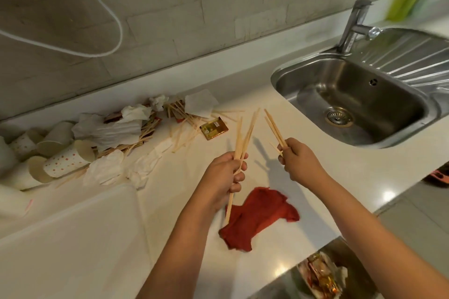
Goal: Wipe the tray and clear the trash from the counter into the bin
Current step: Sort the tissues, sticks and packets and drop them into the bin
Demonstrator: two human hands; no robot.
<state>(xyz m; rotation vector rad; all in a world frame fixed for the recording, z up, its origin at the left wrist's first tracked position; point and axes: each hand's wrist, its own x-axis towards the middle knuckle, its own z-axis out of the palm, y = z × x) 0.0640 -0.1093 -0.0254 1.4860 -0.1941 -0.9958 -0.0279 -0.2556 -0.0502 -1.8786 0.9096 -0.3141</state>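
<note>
My left hand [224, 175] grips a bundle of thin wooden sticks [244, 137] that point up and away from me. My right hand [300, 159] holds a second, smaller bunch of sticks [273, 126]. Both hands hover above the white counter [243, 262]. A crumpled red cloth [257, 217] lies on the counter just below my hands. More sticks [184, 128], crumpled napkins [114, 128], a gold sachet [214, 127] and dotted paper cups [64, 161] are piled at the back left. A white tray [68, 245] lies at the near left. The bin [323, 274], with wrappers inside, shows at the bottom right.
A steel sink [352, 97] with a tap [353, 24] is set into the counter on the right. A white cable [104, 14] hangs on the tiled wall. A green cloth [404, 2] hangs at the far right. The counter's front edge runs above the floor tiles.
</note>
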